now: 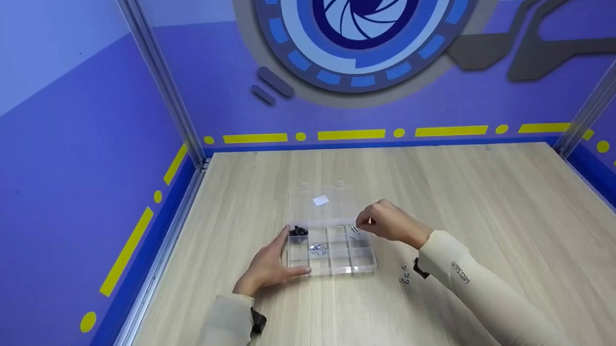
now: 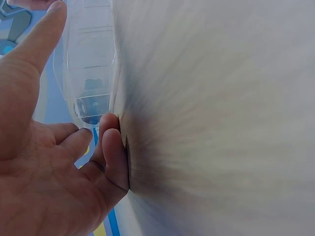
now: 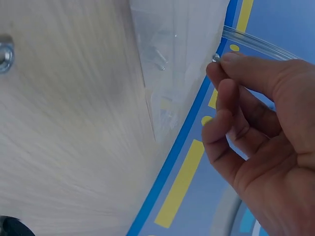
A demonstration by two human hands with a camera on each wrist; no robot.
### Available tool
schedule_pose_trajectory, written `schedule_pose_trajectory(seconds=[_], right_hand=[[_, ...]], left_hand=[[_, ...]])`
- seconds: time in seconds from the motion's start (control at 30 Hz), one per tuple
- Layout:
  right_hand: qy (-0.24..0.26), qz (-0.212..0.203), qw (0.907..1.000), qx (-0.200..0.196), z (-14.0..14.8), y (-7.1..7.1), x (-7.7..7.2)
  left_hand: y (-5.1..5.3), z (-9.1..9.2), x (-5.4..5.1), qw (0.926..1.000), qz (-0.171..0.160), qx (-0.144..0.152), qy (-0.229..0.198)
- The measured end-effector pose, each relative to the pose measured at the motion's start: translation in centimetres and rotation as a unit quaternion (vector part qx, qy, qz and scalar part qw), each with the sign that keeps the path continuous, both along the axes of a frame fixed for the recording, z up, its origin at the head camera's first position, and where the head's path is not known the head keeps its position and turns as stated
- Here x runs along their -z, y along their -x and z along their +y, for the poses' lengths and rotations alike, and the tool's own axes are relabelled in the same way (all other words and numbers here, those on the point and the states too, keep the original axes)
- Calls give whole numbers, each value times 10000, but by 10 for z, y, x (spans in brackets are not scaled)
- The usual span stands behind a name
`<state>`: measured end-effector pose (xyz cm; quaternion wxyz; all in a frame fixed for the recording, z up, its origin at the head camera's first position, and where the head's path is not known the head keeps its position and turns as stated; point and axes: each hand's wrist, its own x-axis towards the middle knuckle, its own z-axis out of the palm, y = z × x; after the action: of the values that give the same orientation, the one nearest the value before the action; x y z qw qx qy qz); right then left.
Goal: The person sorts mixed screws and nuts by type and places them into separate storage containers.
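Note:
A clear plastic compartment box [image 1: 337, 271] lies on the table with its lid [image 1: 335, 208] folded back. My left hand [image 1: 267, 264] rests against its left side, the thumb along the front wall and extended fingers by the side. Above the back right compartment, my right hand [image 1: 389, 221] pinches a small silver metal piece [image 3: 215, 58] between thumb and index finger; its exact kind is hard to tell. Thin silver pieces [image 1: 354, 232] lie in that compartment. Black pieces [image 1: 299, 231] fill the back left one, and small shiny metal pieces [image 1: 318, 248] sit in a middle one.
Several loose metal nuts [image 1: 405, 279] lie on the wooden table [image 1: 467, 188] right of the box, near the right forearm. A white label [image 1: 320, 200] is on the lid. Blue panels [image 1: 202, 84] with metal posts enclose the table at the back and sides.

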<state>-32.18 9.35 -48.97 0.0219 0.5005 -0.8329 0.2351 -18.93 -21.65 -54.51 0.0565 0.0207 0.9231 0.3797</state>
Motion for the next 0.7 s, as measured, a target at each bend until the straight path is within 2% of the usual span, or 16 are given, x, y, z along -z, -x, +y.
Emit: schedule_pose_trajectory(seconds=[0.33, 0.7], right_hand=[[-292, -121, 9995, 86, 1, 2, 5], [-309, -55, 9994, 126, -7, 4, 6]], left_hand=[[1, 0, 0, 10000, 0, -13, 64], [0, 0, 0, 10000, 26, -34, 34]])
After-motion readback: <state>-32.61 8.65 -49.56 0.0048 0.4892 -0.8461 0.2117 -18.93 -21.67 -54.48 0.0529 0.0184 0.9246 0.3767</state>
